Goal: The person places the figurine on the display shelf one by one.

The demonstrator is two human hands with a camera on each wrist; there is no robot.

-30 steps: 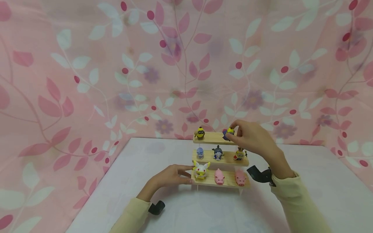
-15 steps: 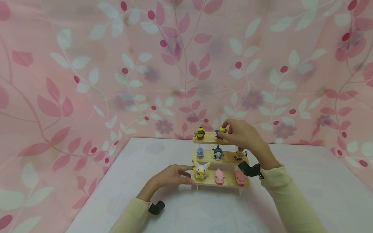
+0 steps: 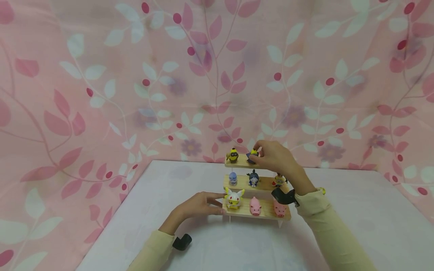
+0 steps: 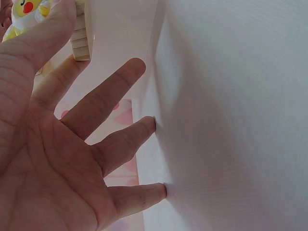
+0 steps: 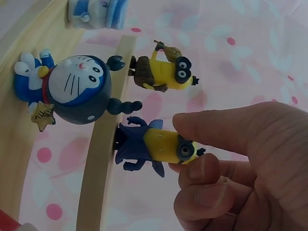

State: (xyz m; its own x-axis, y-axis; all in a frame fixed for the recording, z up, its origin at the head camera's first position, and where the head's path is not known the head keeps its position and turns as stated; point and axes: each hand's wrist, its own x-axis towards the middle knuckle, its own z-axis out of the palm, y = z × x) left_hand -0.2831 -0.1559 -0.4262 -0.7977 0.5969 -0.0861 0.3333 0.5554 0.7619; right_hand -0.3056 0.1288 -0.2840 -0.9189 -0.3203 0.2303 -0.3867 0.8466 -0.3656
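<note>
In the head view, my right hand (image 3: 279, 160) pinches a one-eyed Minion figurine (image 5: 166, 144) in a blue coat by its head. Its feet meet the top step of a three-tier wooden display stand (image 3: 271, 162). Beside it on that step stands a two-eyed Minion figurine (image 5: 156, 73) in brown fur. My left hand (image 3: 200, 205) holds the left end of the bottom step between thumb and index finger; its other fingers are spread, as the left wrist view shows. Near that thumb sits a yellow figurine in a white hood (image 3: 234, 198).
On the middle step are a small blue figurine (image 3: 232, 178), a Doraemon figurine (image 5: 77, 86) and a crowned figurine (image 3: 279, 180), partly behind my right wrist. Two pink pigs (image 3: 255, 206) share the bottom step. A white cloth (image 3: 135, 210) lies under the stand; a floral curtain (image 3: 217, 75) hangs behind.
My right hand has moved left along the top step with the blue-coated Minion figurine, closer to the brown-furred one. My left hand has stayed at the stand's bottom step.
</note>
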